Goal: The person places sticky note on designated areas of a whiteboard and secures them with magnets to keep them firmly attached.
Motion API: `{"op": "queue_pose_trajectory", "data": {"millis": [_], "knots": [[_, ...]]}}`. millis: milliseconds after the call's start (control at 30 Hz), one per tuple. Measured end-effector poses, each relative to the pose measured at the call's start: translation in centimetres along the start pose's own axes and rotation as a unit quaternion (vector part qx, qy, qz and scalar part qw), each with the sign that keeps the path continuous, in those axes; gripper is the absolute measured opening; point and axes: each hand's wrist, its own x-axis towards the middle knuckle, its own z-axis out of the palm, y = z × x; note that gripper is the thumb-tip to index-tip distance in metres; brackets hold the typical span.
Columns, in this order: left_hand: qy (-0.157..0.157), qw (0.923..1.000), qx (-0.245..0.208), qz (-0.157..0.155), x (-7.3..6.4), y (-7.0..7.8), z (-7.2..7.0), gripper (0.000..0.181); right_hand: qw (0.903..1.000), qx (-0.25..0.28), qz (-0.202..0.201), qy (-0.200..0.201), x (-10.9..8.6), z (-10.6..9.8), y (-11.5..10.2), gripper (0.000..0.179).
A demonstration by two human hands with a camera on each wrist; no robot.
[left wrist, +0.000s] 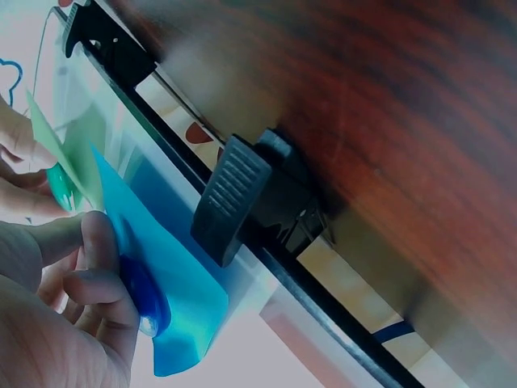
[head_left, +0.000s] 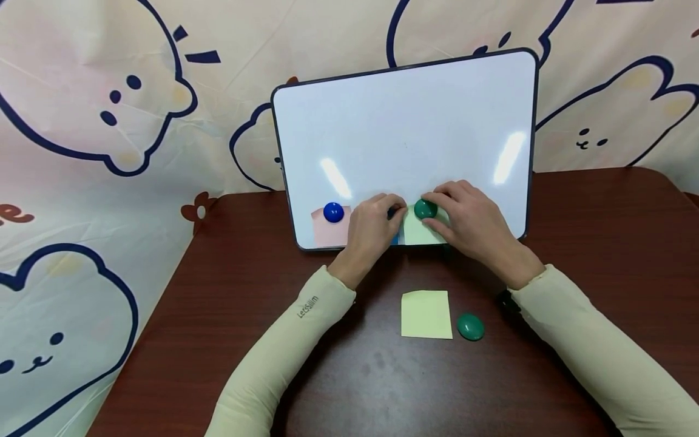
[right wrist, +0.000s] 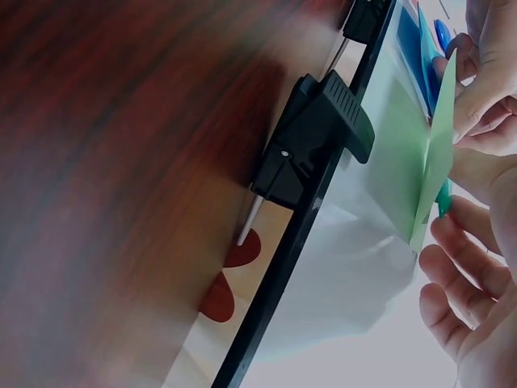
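Note:
A small whiteboard point(head_left: 404, 133) leans upright at the back of the table. My right hand point(head_left: 472, 221) holds a round green magnet point(head_left: 425, 209) between thumb and fingers against a pale green sticky note point(head_left: 423, 233) at the board's lower edge. With thumb and index finger, my left hand point(head_left: 374, 224) pinches the green note's left edge. Behind that hand, a blue sticky note point(left wrist: 174, 267) hangs under a dark blue magnet point(left wrist: 144, 297), its lower part standing off the board. Further left, another blue magnet point(head_left: 334, 212) sits on a pink sticky note point(head_left: 330, 232).
On the dark wooden table point(head_left: 349, 382) lie a pale yellow sticky note point(head_left: 426, 314) and, just right of it, a second green magnet point(head_left: 471, 326). Black clips point(left wrist: 254, 198) grip the board's bottom frame. A cartoon-printed cloth point(head_left: 180, 152) hangs behind.

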Motion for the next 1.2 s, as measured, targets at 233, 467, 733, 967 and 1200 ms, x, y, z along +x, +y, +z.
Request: {"op": "queue_pose_trajectory", "data": {"millis": [233, 467, 733, 967, 1200], "knots": [[0.0, 1.0, -0.006, -0.002, 0.05, 0.08, -0.06, 0.012, 1.0, -0.004, -0.001, 0.002, 0.07, 0.05, 0.02, 0.046], [0.002, 1.0, -0.005, -0.004, 0.08, 0.02, -0.02, 0.012, 0.9999, -0.01, -0.003, 0.003, 0.22, 0.06, 0.02, 0.046], [0.0, 1.0, -0.003, -0.008, 0.18, 0.17, -0.05, 0.013, 0.9999, -0.015, -0.005, 0.002, 0.26, -0.11, -0.01, 0.046], [-0.001, 1.0, -0.002, -0.008, 0.13, 0.18, 0.03, 0.013, 0.9999, -0.015, -0.003, -0.002, 0.16, -0.04, -0.01, 0.046], [-0.002, 1.0, -0.001, -0.01, 0.13, 0.14, 0.08, 0.013, 0.9998, -0.018, -0.002, -0.002, 0.2, -0.03, -0.03, 0.046]]}}
